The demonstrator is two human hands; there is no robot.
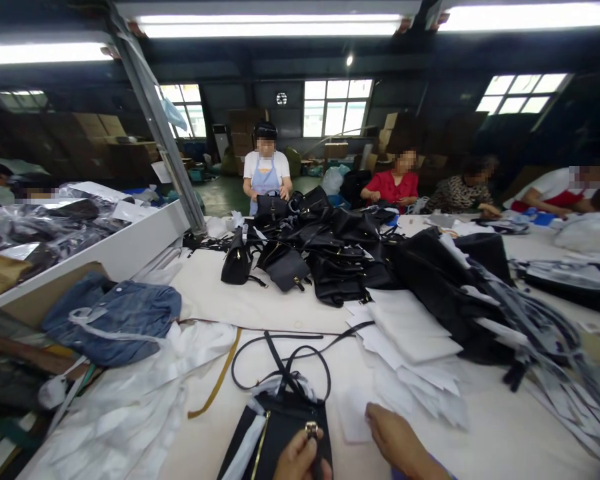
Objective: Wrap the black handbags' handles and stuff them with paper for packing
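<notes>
In front of me lies a black backpack (pixel 298 415) with a gold zipper and long thin straps looped above it. My left hand (pixel 300 456) is closed at its lower front, thumb and fingers pinching a black strap with a gold buckle (pixel 311 430). Clear or white wrapping covers part of the bag's left side and its top handle. To the right, my right hand (pixel 399 440) has its fingers together at the edge of a small white sheet (pixel 354 415), apparently pinching it; the fingertips are partly hidden. A fanned stack of white sheets (pixel 410 333) lies just beyond that hand.
A heap of black bags (pixel 330 247) spreads across the table's middle. Grey-wrapped straps (pixel 535 320) hang at right. Blue denim cloth (pixel 115 313), crumpled white material (pixel 130 400) and a mustard strip (pixel 217 383) lie left. A metal post (pixel 157 120) rises behind. Several people work opposite.
</notes>
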